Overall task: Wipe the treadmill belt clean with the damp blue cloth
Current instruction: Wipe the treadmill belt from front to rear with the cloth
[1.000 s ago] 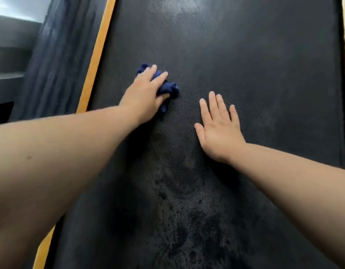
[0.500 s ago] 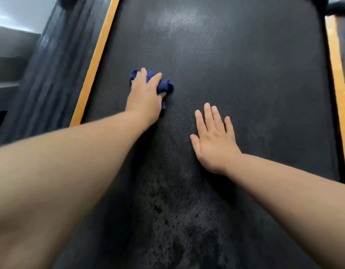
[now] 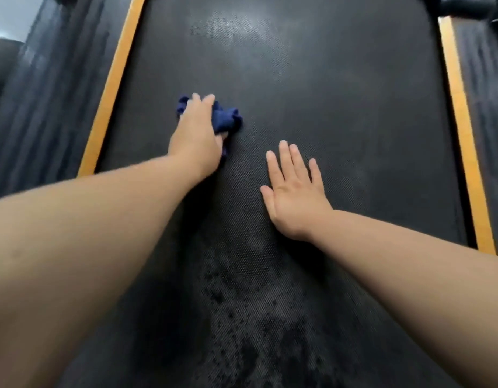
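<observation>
The left hand [image 3: 196, 135] presses the bunched blue cloth [image 3: 224, 119] onto the treadmill belt [image 3: 340, 107]; the right hand [image 3: 294, 191] lies flat, empty. Best keep firm overlapping strokes (dark speckles remain nearer).

Light is dim and diffuse, coming from about 12 o'clock, where a pale, hazy glare patch lies on the treadmill belt [image 3: 340, 113]. Soft shadows pool beneath the right hand [image 3: 295, 197] and both forearms, toward 6 o'clock. The belt's weave is crisp only mid-frame. The blue cloth [image 3: 225, 119] under the left hand [image 3: 196, 141] looks soft-edged. The forearms blur at 7 and 4 o'clock, the wide lens stretches the edges, and the ribbed side deck [image 3: 46, 107] at 9 o'clock is smeared.
</observation>
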### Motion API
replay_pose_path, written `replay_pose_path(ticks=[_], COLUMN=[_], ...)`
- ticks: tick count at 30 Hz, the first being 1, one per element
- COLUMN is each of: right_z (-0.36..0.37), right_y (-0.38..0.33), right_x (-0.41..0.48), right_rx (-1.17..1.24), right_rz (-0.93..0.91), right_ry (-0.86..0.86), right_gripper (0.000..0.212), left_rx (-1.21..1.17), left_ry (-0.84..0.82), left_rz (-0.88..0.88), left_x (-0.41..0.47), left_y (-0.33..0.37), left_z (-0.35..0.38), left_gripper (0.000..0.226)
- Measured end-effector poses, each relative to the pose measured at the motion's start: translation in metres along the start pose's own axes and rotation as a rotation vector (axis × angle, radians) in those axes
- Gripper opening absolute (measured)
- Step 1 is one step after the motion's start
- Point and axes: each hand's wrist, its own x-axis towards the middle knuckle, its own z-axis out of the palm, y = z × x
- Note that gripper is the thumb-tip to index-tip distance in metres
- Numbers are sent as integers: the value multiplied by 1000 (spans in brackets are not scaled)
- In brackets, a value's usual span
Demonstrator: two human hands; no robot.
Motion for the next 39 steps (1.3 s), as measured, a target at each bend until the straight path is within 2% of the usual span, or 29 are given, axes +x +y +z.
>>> replay_pose_path(ticks=[2,5,9,11,12,15,16,17,20,22,25,27,30,31,32,35,37,39], right_z=[-1,-2,-18,-26,-27,-17,-10,-1,14,16,13,-1,-27,-31,-28,-3,9,0], right_y=[1,3,0,-5,-10,-36,-48,-60,-86,-96,-95,-86,-79,-84,-92,-113,-108,-101], right_x=[2,1,4,7,6,-16,-25,-32,-39,-33,-8,25,73,76,71,21,-3,12], right_rx=[5,0,-35,-40,-36,119,194,241,277,168,56,20,63,68,43,-18,-13,-62], right_rz=[1,6,9,38,44,-103,-185,-269,-396,-519,-734,-654,-251,-198,-234,-520,-667,-801], right_ry=[2,-44,-199,-198,-138,265,338,338,172,167,232,300,362,335,321,231,172,154], right_gripper=[65,66,69,70,68,49,47,49,60,61,43,37,36,38,41,52,47,41], left_rx=[-14,78,166,219,219,206,270,358,584,636,616,556,583,586,577,489,458,443], left_ry=[-90,-208,-405,-422,-399,-189,-105,-69,-215,-267,-287,-245,-257,-269,-280,-262,-269,-295], left_rz=[158,374,340,411,418,271,186,90,-133,-126,-186,-247,-255,-247,-247,-262,-256,-234], left_x=[-39,-114,-140,-133,-131,-134,-137,-140,-164,-186,-198,-198,-194,-193,-194,-199,-199,-196], left_y=[-7,-26,-28,-29,-30,-51,-62,-77,-112,-118,-113,-110,-108,-108,-108,-113,-113,-114], left_z=[-1,-3,-14,-31,-41,-60,-66,-71,-82,-83,-84,-88,-91,-91,-91,-95,-100,-108], left_gripper=[52,55,72,82,83,75,72,69,69,70,74,78,84,88,91,95,96,98])
